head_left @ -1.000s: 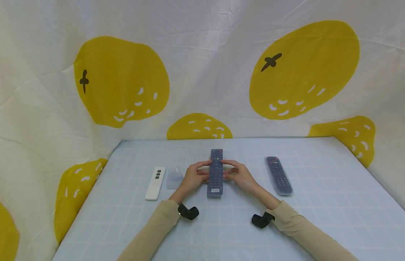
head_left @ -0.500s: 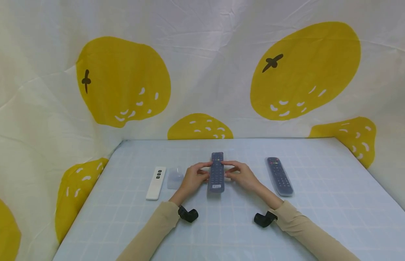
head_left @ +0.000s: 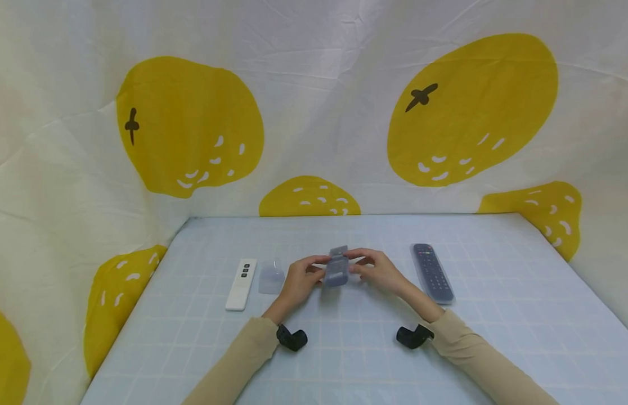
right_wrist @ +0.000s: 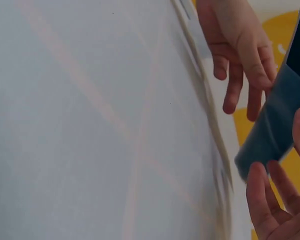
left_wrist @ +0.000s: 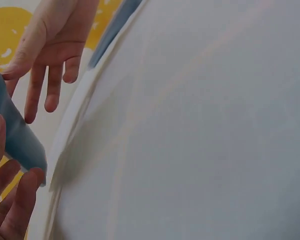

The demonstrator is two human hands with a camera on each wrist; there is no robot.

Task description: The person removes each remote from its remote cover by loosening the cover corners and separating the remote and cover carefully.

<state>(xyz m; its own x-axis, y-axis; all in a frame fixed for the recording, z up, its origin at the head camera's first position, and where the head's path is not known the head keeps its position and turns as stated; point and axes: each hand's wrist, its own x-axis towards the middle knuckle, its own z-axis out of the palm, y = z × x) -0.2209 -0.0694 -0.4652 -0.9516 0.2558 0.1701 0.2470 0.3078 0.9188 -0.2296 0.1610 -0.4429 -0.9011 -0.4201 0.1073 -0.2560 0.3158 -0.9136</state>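
A remote control (head_left: 336, 271) in a bluish see-through cover is held up over the table in the head view, its far side tilted so that its button face no longer shows. My left hand (head_left: 300, 280) grips its left edge with thumb and fingertips. On the right edge, my right hand (head_left: 377, 271) pinches it the same way. The right wrist view shows the remote's smooth back (right_wrist: 275, 122) with a dark rectangular patch (right_wrist: 299, 47). Part of the remote lies outside both wrist views.
Left of the hands lie a white remote (head_left: 241, 285) with dark buttons and a clear plastic piece (head_left: 271, 277). A dark remote in a clear cover (head_left: 433, 274) lies to the right. Behind the pale checked tablecloth (head_left: 339, 360) hangs a curtain (head_left: 324, 112) with yellow fruit prints.
Between both hands the remote has been turned over: its button face showed before, and now a plain surface shows, looking shorter. The hands stay nearly in place; the other things have not moved.
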